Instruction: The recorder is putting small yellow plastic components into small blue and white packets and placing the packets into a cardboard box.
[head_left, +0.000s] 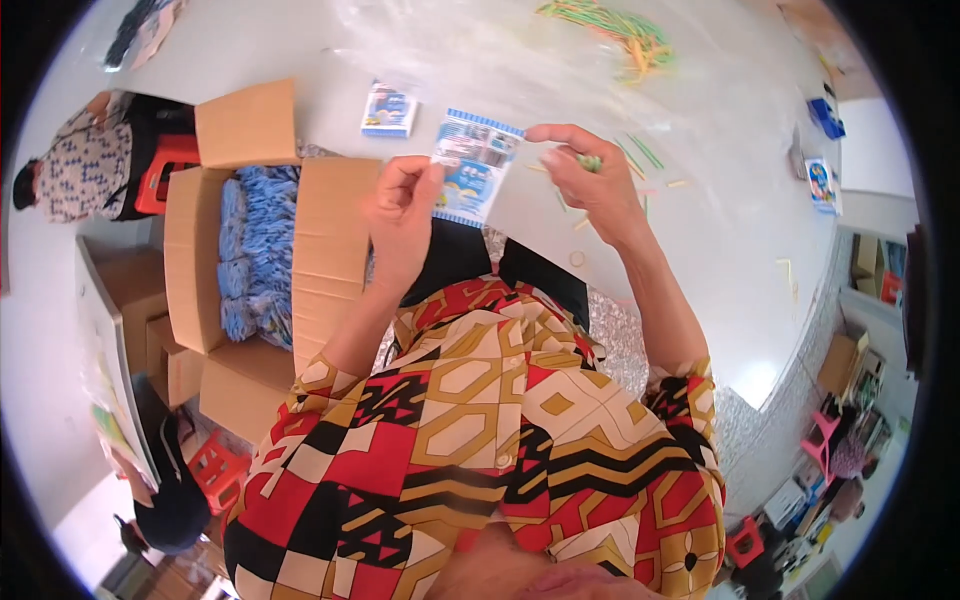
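A flat blue-and-white packet (pixel 474 168) is held up over the near table edge. My left hand (pixel 403 212) pinches its left side between thumb and fingers. My right hand (pixel 592 185) has its index fingertip at the packet's upper right corner. Its other fingers curl around a small bunch of greenish rubber bands (pixel 590 162); the thumb is blurred. Beyond my left hand, a small stack of similar packets (pixel 389 108) lies on the table. Loose thin bands (pixel 645 152) in green, yellow and pink are scattered by my right hand.
An open cardboard box (pixel 330 230) at my left holds rows of blue bundles (pixel 262 250). A heap of coloured bands (pixel 620 38) lies at the far side of the white table (pixel 720 130). Red stools (pixel 215 470) and other people (pixel 88 165) are farther off.
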